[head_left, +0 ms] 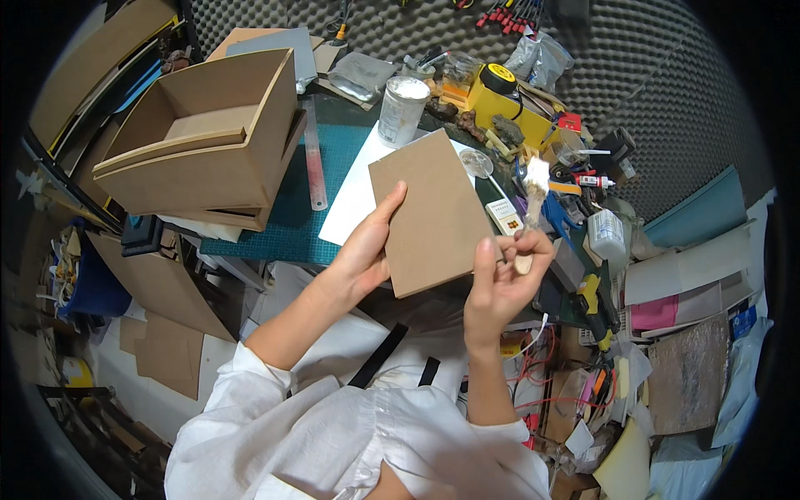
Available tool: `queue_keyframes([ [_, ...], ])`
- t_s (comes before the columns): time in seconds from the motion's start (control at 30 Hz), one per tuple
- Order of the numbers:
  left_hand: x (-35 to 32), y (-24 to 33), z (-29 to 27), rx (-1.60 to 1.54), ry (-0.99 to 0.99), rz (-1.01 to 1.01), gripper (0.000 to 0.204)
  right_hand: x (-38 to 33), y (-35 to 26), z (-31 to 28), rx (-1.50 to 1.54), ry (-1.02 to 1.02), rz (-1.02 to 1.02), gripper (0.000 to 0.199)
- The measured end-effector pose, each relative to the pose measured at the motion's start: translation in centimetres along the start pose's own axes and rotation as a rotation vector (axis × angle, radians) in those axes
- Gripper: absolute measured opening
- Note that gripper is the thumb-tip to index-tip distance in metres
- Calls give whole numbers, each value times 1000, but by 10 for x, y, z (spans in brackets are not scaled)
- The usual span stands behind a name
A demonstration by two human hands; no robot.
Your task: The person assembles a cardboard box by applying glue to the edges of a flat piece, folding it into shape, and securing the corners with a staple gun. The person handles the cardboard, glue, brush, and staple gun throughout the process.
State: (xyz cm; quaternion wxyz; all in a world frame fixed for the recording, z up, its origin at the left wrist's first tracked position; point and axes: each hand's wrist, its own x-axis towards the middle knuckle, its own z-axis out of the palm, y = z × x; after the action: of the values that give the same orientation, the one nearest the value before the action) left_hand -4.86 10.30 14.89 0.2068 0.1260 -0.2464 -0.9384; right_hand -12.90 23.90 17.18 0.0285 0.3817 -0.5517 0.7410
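My left hand [365,250] grips a brown rectangular fibreboard panel [437,221] by its left edge, thumb on its face. The panel is tilted and held above the front of the table. To its right, my right hand [504,283] is closed round the handle of a paintbrush [533,200], whose bristles point up and carry white paint. The fingers of that hand are close to the panel's lower right edge; whether they touch it I cannot tell. Behind the panel lies a white sheet [354,187], and an open can of white paint [404,108] stands at its far end.
A brown board box [200,125] stands at the left, beside a clear ruler [314,158] on a green cutting mat [333,158]. Right of the panel are a yellow tool box [504,108], a white bottle [607,233], a yellow-and-black tool [590,300] and much clutter.
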Motion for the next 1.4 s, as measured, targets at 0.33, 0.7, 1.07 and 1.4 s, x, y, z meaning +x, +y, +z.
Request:
queue_keyframes([
  [0.33,-50,24,-6,1660,-166,1385,104,36,-23,-6,345,66,228,28],
  [0.7,-57,42,27,1697,-366,1170,52,33,-22,-8,209,-149,21,29],
  [1.07,-61,27,15,1544,-412,1019,53,20,-28,14,565,-141,121,21],
  [1.4,-60,31,16,1562,-376,1023,50,24,-21,17,554,-143,103,24],
])
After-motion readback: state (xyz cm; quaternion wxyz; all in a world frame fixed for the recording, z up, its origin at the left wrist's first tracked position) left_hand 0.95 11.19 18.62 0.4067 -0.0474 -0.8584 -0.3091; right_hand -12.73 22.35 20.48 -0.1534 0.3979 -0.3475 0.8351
